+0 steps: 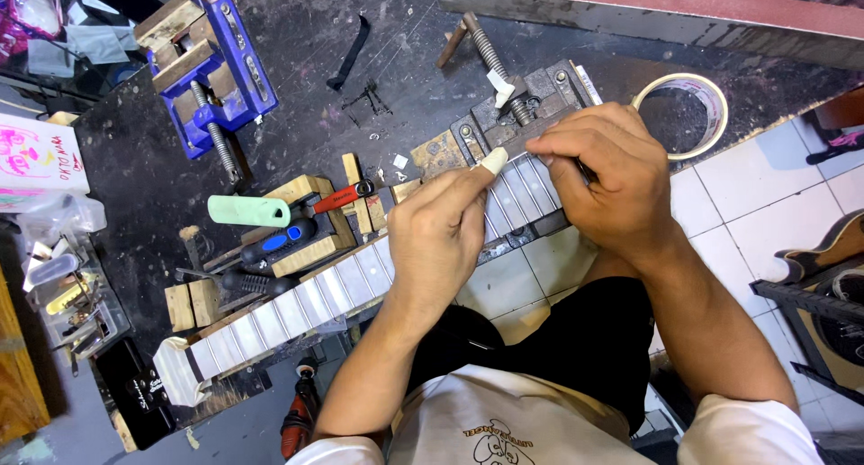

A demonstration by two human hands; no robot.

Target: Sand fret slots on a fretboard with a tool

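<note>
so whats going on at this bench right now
A person is bent over a long guitar neck with pale taped fretboard sections that lies across a black workbench, its far end held in a grey metal vise. The left hand, one fingertip wrapped in pale tape, presses on the fretboard near the vise. The right hand grips a thin dark tool against the same spot; the tool is mostly hidden. A blue drill-press vise and a roll of clear tape sit nearby, untouched.

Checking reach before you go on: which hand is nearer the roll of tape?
Right. The right hand is just left of the tape roll; the left hand is farther away, on the guitar neck.
</note>
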